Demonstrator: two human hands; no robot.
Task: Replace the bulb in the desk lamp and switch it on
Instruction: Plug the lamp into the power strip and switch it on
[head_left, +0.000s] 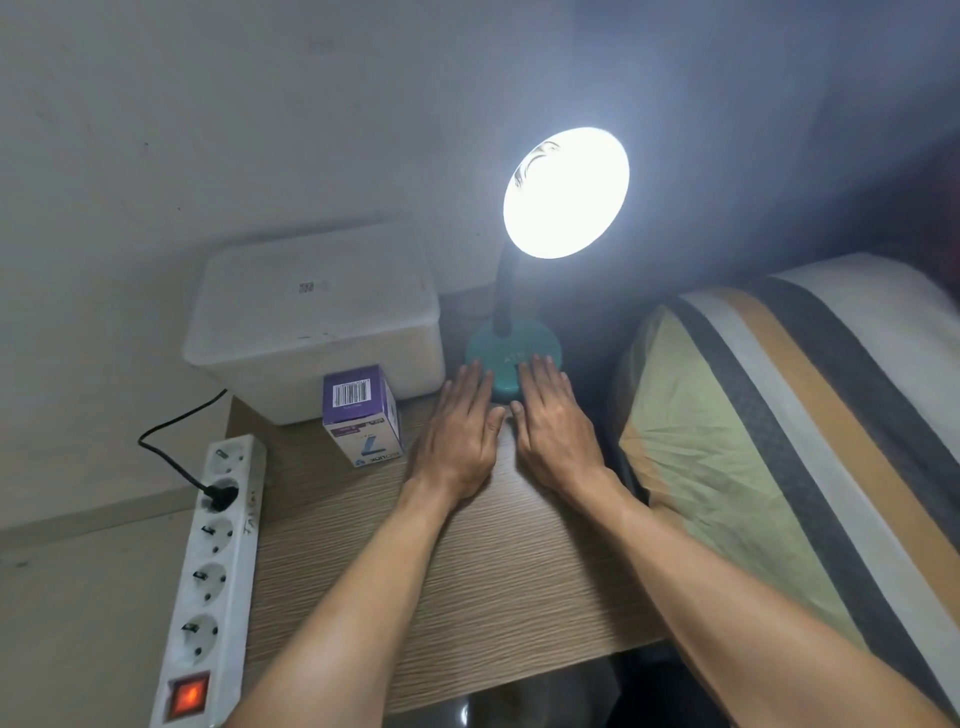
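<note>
The desk lamp stands at the back of a wooden table (467, 571). Its shade (566, 192) faces me and shines bright white, so the bulb inside is lost in glare. A black neck (506, 291) drops to a round teal base (511, 353). My left hand (460, 431) lies flat, palm down, on the table with its fingertips at the base's left edge. My right hand (553, 426) lies flat beside it, fingertips resting on the base's front right. Neither hand holds anything. A purple and white bulb box (361, 415) stands left of my left hand.
A white lidded plastic box (317, 322) sits behind the bulb box. A white power strip (210, 571) lies along the table's left edge, its red switch (189, 693) glowing and a black plug (221, 493) in one socket. A striped pillow (795, 431) lies to the right.
</note>
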